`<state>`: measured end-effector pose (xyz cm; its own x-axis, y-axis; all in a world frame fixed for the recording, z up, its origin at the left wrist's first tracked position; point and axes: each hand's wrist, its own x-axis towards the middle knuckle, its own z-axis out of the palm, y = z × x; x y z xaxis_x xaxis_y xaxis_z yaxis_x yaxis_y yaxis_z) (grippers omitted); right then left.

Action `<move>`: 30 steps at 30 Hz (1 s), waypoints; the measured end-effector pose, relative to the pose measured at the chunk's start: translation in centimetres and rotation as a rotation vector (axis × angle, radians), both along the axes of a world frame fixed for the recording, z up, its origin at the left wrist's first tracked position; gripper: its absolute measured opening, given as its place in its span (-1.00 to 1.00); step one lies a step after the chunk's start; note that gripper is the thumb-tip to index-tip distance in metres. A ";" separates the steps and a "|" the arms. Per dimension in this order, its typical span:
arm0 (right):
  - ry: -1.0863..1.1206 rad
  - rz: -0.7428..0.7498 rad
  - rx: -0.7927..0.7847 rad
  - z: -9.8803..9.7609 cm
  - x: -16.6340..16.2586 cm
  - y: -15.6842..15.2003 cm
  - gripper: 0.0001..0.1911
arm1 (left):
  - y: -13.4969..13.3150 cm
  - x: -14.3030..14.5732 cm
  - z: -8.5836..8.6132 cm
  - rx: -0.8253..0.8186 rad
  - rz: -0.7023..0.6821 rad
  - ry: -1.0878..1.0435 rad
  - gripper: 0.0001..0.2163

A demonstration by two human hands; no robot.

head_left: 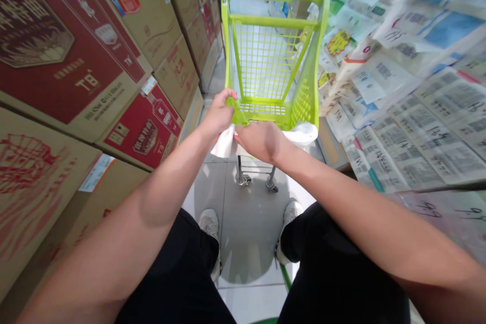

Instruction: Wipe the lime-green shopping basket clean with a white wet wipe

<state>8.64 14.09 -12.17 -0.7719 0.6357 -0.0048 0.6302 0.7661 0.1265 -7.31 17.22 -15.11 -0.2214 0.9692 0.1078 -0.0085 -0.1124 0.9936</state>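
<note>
A white cloth (225,143) lies along the near edge of the lime-green shopping cart (274,21), and its other end (304,133) shows past my right hand. My left hand (222,111) is closed at the cart's near left corner, its fingers curled at the cloth's left end. Close beside it, my right hand (260,140) is closed over the cloth on the same edge. The undersides of both hands are hidden. The cart's mesh basket shows nothing inside, and its metal legs end in small casters (245,180).
Stacked cardboard cartons (152,126) rise along the left. On the right, shelves hold many white packages (383,76) behind price tags. My shoes (208,223) stand apart on the tiled floor (250,243), and something green (284,276) runs between my legs.
</note>
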 end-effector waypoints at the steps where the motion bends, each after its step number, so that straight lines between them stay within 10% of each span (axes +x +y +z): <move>1: 0.013 0.008 -0.011 0.1 -0.4 -0.1 -0.47 | -0.1 -0.1 0.0 -0.004 -0.016 0.011 -0.57; 11: -0.019 0.015 -0.087 1.9 1.6 -0.7 -0.44 | 1.5 -6.7 -0.5 -0.046 -0.031 0.237 -0.58; 18: 0.284 0.050 0.008 2.0 6.3 1.9 -0.50 | -0.8 -11.5 1.9 0.266 0.357 0.766 -0.68; 24: 0.309 0.152 0.001 0.8 3.6 2.8 -0.54 | -3.4 -10.9 0.7 -0.077 0.403 0.943 -0.62; 30: 0.330 0.144 -0.080 1.2 0.9 2.9 -0.54 | -2.2 -14.3 -1.1 0.008 0.336 0.969 -0.59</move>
<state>9.54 16.99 -11.01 -0.8218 0.5279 0.2142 0.5119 0.8493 -0.1291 -21.62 15.06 -16.25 -0.2956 0.8715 0.3913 0.8305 0.0320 0.5561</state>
